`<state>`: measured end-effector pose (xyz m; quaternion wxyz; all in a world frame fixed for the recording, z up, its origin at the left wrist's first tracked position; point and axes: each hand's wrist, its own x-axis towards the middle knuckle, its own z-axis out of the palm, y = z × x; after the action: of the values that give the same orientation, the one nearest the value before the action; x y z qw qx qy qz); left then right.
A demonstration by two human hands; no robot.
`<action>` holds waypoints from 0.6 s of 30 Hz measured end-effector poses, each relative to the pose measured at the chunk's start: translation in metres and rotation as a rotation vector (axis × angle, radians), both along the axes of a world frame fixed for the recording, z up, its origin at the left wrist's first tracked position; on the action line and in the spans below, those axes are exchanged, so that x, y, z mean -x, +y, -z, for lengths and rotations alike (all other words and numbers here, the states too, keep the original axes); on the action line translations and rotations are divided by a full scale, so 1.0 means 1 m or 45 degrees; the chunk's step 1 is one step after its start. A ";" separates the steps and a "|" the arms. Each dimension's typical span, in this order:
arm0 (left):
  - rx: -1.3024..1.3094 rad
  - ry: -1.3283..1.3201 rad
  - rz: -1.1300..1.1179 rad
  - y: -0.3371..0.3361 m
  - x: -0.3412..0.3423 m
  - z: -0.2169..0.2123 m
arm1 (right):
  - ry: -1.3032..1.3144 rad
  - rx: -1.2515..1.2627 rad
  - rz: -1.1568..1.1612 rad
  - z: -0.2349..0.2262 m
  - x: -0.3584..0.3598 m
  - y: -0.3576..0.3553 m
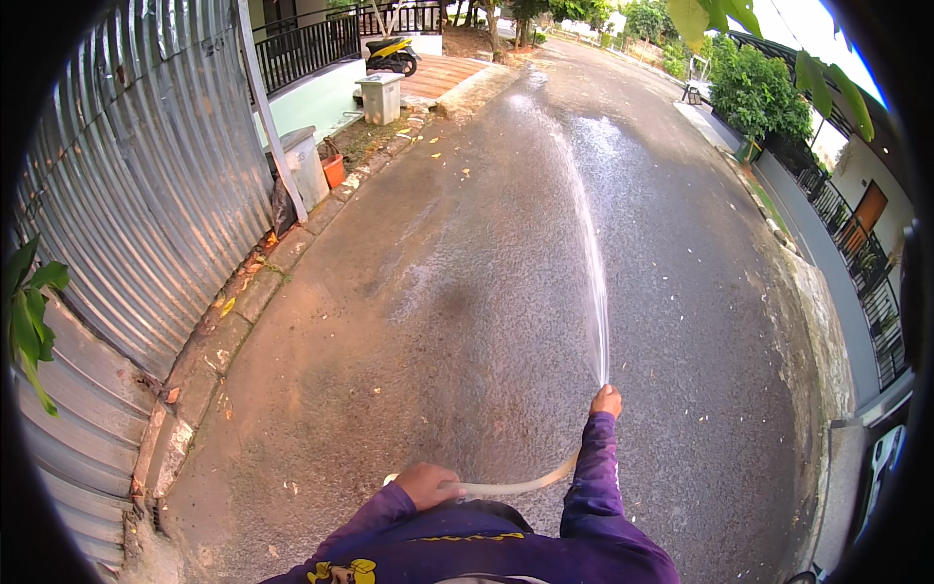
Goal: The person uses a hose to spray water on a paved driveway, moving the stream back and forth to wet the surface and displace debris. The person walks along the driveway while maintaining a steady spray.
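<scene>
A pale cream garden hose (516,486) runs across in front of my body from one hand to the other. My left hand (428,485) is closed around it close to my waist, and a short bit of hose shows past that hand on the left. Stretched out ahead, my right hand (606,400) grips the hose's end, which is mostly hidden by the fingers. From there a white jet of water (590,253) shoots forward, arcs up the road and lands far ahead on the wet asphalt (486,292).
A corrugated metal fence (146,185) and a stone kerb (258,294) line the left. Bins (380,99), an orange bucket (334,171) and a yellow motorbike (392,56) stand beyond. On the right are a low wall (812,229), a leafy bush (759,92) and a parked car (880,477).
</scene>
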<state>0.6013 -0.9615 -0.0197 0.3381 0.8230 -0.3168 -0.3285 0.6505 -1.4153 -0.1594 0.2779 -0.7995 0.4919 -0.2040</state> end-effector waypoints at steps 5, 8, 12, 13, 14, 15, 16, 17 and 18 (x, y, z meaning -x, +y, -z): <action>0.006 0.003 -0.011 0.002 0.000 0.003 | -0.004 0.002 -0.002 -0.001 -0.001 0.001; -0.001 0.000 -0.016 0.003 0.000 0.005 | 0.038 -0.007 -0.019 0.004 -0.003 0.002; -0.001 -0.029 -0.009 0.004 0.001 0.002 | 0.158 -0.022 -0.041 0.023 -0.014 -0.008; 0.005 -0.017 -0.004 0.003 0.000 0.003 | 0.187 -0.025 -0.037 0.031 -0.017 -0.015; 0.013 -0.006 0.005 0.001 0.000 0.004 | 0.132 -0.087 -0.022 0.042 -0.018 -0.027; 0.029 0.003 0.021 -0.002 -0.001 0.004 | 0.076 -0.140 0.000 0.053 -0.017 -0.042; 0.038 0.018 0.013 -0.003 -0.002 0.003 | 0.019 -0.199 0.010 0.058 -0.018 -0.048; 0.027 0.035 -0.029 0.000 -0.003 0.002 | -0.057 -0.413 -0.033 0.051 -0.026 -0.035; 0.014 0.052 -0.074 0.004 -0.003 0.000 | -0.128 -0.631 -0.077 0.036 -0.035 -0.018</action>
<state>0.6047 -0.9570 -0.0195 0.3585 0.8231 -0.2877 -0.3335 0.6850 -1.4333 -0.1958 0.4954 -0.7103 0.4882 -0.1081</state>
